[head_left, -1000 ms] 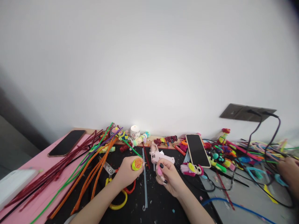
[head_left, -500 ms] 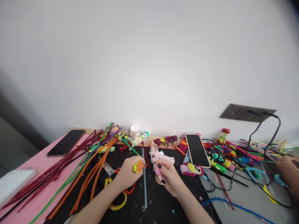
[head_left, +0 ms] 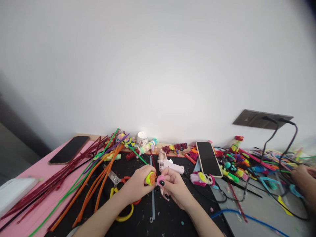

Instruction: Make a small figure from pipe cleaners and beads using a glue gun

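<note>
My left hand [head_left: 137, 185] is closed round a small coiled disc of yellow-green and orange pipe cleaner [head_left: 150, 178], with a green stem running up from it. My right hand [head_left: 173, 185] pinches a small pink fuzzy piece [head_left: 160, 180] right beside that disc; the two pieces nearly touch. Both hands hover over the black mat [head_left: 170, 214]. A pink-white glue gun [head_left: 170, 165] lies just behind my right hand.
Orange, green and red pipe cleaners [head_left: 81, 177] fan across the left. Scissors [head_left: 116, 179] lie by my left wrist. Phones rest at the far left [head_left: 69, 149] and centre right [head_left: 208, 159]. Another person's hand [head_left: 302, 176] works among coloured pieces and cables at the right.
My two hands have come together: the left moved the disc right, the right moved left, bringing the pink piece up against it.
</note>
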A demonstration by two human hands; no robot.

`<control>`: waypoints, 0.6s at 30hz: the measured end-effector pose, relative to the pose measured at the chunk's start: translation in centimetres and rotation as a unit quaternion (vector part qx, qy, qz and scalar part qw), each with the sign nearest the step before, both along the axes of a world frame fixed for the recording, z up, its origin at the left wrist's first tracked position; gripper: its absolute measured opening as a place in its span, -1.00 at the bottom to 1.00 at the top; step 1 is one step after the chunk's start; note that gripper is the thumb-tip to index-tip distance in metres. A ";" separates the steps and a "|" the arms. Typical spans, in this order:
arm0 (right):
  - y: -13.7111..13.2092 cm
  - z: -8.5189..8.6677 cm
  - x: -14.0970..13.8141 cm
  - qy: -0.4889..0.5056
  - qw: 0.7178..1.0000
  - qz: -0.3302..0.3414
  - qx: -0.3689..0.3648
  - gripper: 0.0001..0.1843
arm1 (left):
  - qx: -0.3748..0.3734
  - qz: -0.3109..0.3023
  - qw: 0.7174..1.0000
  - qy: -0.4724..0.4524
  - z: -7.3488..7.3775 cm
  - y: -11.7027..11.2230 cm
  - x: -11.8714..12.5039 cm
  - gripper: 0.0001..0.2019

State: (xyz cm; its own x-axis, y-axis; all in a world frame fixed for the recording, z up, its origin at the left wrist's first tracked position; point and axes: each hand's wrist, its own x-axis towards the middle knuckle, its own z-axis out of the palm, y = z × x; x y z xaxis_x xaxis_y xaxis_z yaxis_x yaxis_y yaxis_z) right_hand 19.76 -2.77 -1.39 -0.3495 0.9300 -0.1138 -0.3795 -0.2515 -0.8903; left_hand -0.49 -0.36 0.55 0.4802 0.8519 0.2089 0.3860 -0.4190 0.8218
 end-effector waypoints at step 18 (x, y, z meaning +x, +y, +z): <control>-0.1 0.7 0.0 -0.015 0.997 -0.024 0.068 -0.45 | -0.015 -0.036 0.998 0.040 -0.1 -0.3 0.1 -0.82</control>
